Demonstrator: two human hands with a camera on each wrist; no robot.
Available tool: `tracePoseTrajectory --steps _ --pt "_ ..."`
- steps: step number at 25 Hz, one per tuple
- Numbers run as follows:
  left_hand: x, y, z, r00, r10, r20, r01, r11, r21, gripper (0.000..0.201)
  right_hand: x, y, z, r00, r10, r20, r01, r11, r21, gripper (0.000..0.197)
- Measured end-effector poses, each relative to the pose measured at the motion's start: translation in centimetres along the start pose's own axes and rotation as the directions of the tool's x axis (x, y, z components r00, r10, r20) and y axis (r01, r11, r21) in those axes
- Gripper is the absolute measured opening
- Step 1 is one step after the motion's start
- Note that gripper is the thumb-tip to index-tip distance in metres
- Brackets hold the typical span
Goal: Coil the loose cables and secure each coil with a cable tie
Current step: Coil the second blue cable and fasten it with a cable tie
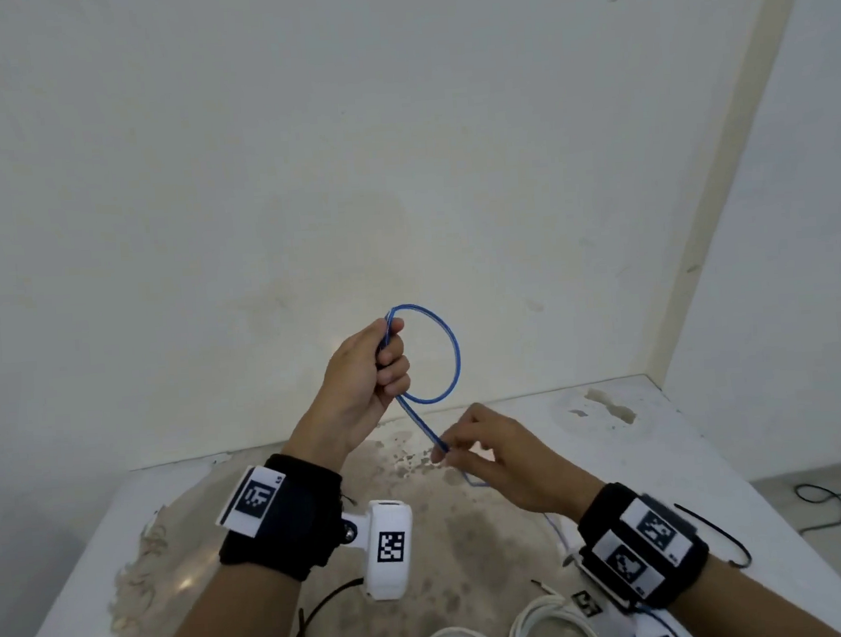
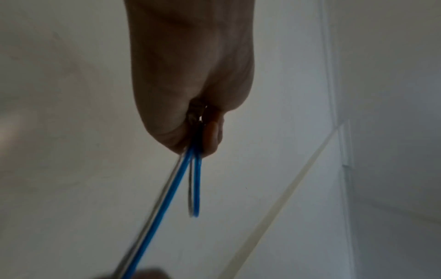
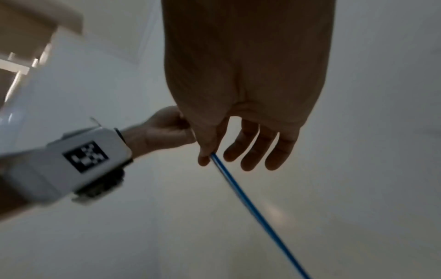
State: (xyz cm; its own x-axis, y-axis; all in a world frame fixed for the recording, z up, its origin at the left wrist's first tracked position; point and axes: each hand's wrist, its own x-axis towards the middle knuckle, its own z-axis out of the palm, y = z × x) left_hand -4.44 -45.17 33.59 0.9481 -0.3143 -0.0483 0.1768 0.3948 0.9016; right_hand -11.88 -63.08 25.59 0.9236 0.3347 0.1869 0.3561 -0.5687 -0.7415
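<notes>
The left hand point(image 1: 362, 371) is raised above the table, its fingers curled tightly round a blue cable point(image 1: 452, 350) which makes one round loop beside the fist. From under the fist the cable runs down to the right hand point(image 1: 496, 454), which pinches it between thumb and forefinger while the other fingers hang loose.

The head view alone shows the whole loop. The left wrist view shows the loop edge-on, as two blue strands point(image 2: 196, 185) that come out of the closed fist point(image 2: 190, 85), and one longer strand that goes down to the lower edge. The right wrist view shows the thumb point(image 3: 205, 151) pressed on the cable point(image 3: 241, 196), three relaxed fingers point(image 3: 257, 149) beside it, and the left wrist camera point(image 3: 78, 158) at the left.

Under the hands is a white table point(image 1: 663, 451) with brown worn patches, pushed into a corner of pale walls point(image 1: 300, 153). White coiled cables point(image 1: 540, 626) lie at the near edge, partly cut off. A black cable tie point(image 1: 717, 531) lies beside the right wrist band, and a black cable point(image 1: 824, 505) lies on the floor at the right.

Where the blue cable goes behind the right hand is hard to make out.
</notes>
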Motion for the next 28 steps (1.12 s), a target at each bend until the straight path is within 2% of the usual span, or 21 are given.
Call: tracePoseTrajectory --steps 2,3,4,6,7,9,11,12,13,14,16,18,20,22,24,26,28 --pt "-0.4 -0.2 -1.1 0.998 -0.07 -0.008 0.07 0.997 0.044 0.026 -0.9 1.8 -0.8 0.999 0.052 -0.008 -0.052 0.971 -0.232 0.013" --pt "-0.6 -0.3 -1.5 0.995 -0.104 0.004 0.103 0.994 0.037 0.026 -1.3 2.8 -1.1 0.993 0.118 0.016 -0.107 0.941 -0.321 0.01" --pt "-0.8 -0.1 -1.9 0.992 -0.127 0.021 0.127 0.992 0.011 0.027 -1.8 4.0 -1.4 0.973 0.228 0.046 -0.193 0.904 -0.382 0.008" --pt "-1.0 0.7 -2.8 0.99 -0.135 0.036 0.135 0.991 -0.014 0.029 -2.9 6.8 -1.9 0.888 0.457 0.045 -0.403 0.823 -0.4 0.009" --pt "-1.0 1.2 -3.3 0.991 -0.135 0.025 0.134 0.991 0.019 0.029 -3.6 8.0 -2.2 0.846 0.534 0.003 -0.502 0.797 -0.336 0.011" --pt "-1.2 1.6 -4.2 0.987 -0.16 -0.008 0.159 0.975 0.156 0.028 -4.4 9.6 -3.0 0.786 0.612 -0.09 -0.616 0.788 -0.019 0.015" --pt "-1.4 0.7 -4.6 0.972 -0.233 -0.03 0.229 0.911 0.344 0.028 -4.3 8.9 -3.9 0.743 0.656 -0.134 -0.566 0.722 0.399 0.026" --pt "-1.5 -0.2 -4.4 0.963 -0.268 -0.031 0.256 0.868 0.425 0.028 -4.0 8.3 -4.3 0.751 0.642 -0.157 -0.484 0.696 0.53 0.031" --pt "-1.5 -1.1 -4.2 0.955 -0.297 -0.022 0.271 0.836 0.477 0.028 -3.4 7.6 -4.7 0.774 0.6 -0.201 -0.412 0.719 0.56 0.035" --pt "-1.5 -2.0 -3.9 0.946 -0.323 -0.007 0.283 0.816 0.504 0.027 -3.0 6.9 -5.1 0.796 0.552 -0.249 -0.377 0.774 0.509 0.036" --pt "-1.6 -3.2 -3.2 0.932 -0.362 0.02 0.296 0.791 0.535 0.027 -1.7 5.6 -5.9 0.823 0.449 -0.348 -0.391 0.892 0.227 0.031" --pt "-1.6 -4.2 -2.6 0.92 -0.39 0.035 0.307 0.774 0.554 0.027 -0.2 4.5 -6.5 0.869 0.3 -0.393 -0.362 0.927 -0.093 0.022" --pt "-1.7 -4.9 -2.0 0.909 -0.415 0.044 0.331 0.781 0.531 0.028 1.0 3.4 -6.5 0.918 0.166 -0.36 -0.308 0.871 -0.382 0.024" --pt "-1.7 -5.5 -1.4 0.899 -0.434 0.066 0.357 0.81 0.465 0.027 1.7 1.9 -6.1 0.951 0.007 -0.31 -0.197 0.787 -0.584 0.022" --pt "-1.7 -5.8 -0.9 0.898 -0.434 0.067 0.372 0.834 0.408 0.026 2.1 0.5 -5.9 0.965 -0.12 -0.234 -0.047 0.796 -0.603 0.019" --pt "-1.4 -6.1 -0.5 0.905 -0.424 0.044 0.388 0.862 0.326 0.026 1.9 -0.3 -5.5 0.964 -0.195 -0.18 0.076 0.853 -0.516 0.022" --pt "-1.0 -6.3 -0.1 0.914 -0.405 0.015 0.392 0.895 0.212 0.028 1.5 -1.0 -4.4 0.953 -0.275 -0.127 0.167 0.826 -0.538 0.027"
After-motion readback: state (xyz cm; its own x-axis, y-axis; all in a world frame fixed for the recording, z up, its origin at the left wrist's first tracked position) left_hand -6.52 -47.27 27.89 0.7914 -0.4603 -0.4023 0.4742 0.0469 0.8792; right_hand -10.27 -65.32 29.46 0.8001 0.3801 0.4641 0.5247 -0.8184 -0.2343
